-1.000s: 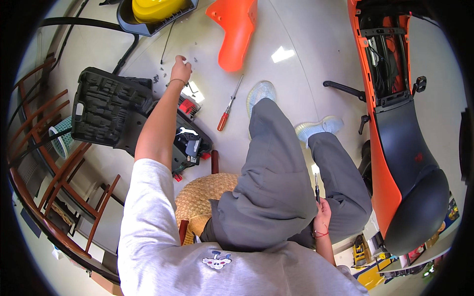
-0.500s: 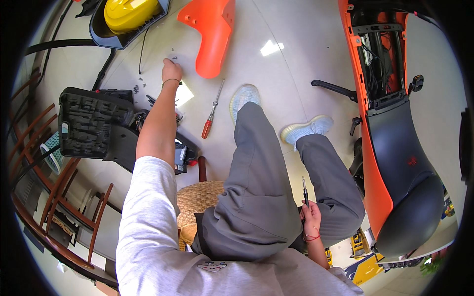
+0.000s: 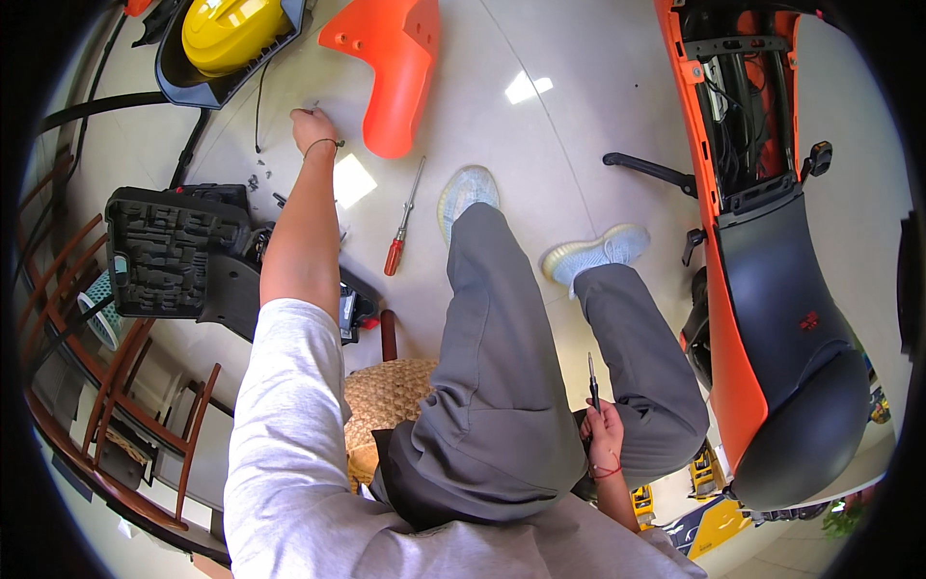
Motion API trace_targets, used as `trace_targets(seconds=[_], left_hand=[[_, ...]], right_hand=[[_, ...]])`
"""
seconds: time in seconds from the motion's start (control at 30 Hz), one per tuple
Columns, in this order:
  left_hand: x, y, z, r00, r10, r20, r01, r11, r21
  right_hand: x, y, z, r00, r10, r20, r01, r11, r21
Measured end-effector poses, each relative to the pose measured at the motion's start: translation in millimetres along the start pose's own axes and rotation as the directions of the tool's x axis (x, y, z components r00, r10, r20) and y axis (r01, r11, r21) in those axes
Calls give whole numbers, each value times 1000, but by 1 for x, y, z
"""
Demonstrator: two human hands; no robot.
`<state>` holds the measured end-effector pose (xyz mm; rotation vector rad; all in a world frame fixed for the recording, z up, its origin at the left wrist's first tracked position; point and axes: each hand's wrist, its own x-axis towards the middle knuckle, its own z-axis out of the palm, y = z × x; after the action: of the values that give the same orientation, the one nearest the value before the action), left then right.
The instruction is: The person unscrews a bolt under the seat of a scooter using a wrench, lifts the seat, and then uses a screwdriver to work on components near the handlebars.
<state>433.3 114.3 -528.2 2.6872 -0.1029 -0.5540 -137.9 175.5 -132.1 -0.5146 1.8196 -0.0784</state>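
Note:
My left hand (image 3: 313, 128) reaches far forward to the floor, its fingers curled together beside a small screw (image 3: 315, 103). Whatever lies between those fingertips is hidden. Close to my right thigh, my right hand (image 3: 603, 429) grips a slim black screwdriver (image 3: 593, 384), its tip pointing away from me. A second screwdriver (image 3: 395, 249) with a red handle lies on the floor between my left arm and left shoe. Several loose screws (image 3: 254, 181) are scattered left of my left wrist. Right of that hand rests an orange curved panel (image 3: 394, 82).
An open black tool case (image 3: 174, 253) stands left of my arm. Beyond it a yellow rounded shell (image 3: 231, 34) sits in a dark tray-like part. An orange and black scooter (image 3: 776, 270) stands on the right, its inside exposed. Wooden chairs (image 3: 116, 386) fill the far left.
My left hand has shifted slightly forward and left over the floor, with its fingers still curled. The whole view has tilted a little. My right hand keeps the black screwdriver by my thigh.

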Motion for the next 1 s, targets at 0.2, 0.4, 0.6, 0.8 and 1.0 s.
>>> trace_targets(seconds=[0.2, 0.4, 0.6, 0.8, 1.0], left_hand=[[0, 4, -13, 997, -11, 79, 1, 992, 127], [-73, 3, -72, 730, -13, 683, 520, 659, -544], [-216, 73, -206, 569, 329, 754, 686, 316, -656], [-295, 106, -317, 549, 542, 636, 576, 306, -758], [-429, 131, -374, 234, 688, 687, 455, 546, -703]], right_hand=[[6, -4, 2, 1000, -4, 30, 4, 1000, -7], [7, 9, 14, 992, -116, 41, 117, 993, -23], [3, 40, 25, 979, -197, 50, 197, 980, 17], [-45, 19, 19, 907, -415, 76, 408, 908, 94], [-109, 5, 18, 800, -578, 159, 477, 774, 417]])
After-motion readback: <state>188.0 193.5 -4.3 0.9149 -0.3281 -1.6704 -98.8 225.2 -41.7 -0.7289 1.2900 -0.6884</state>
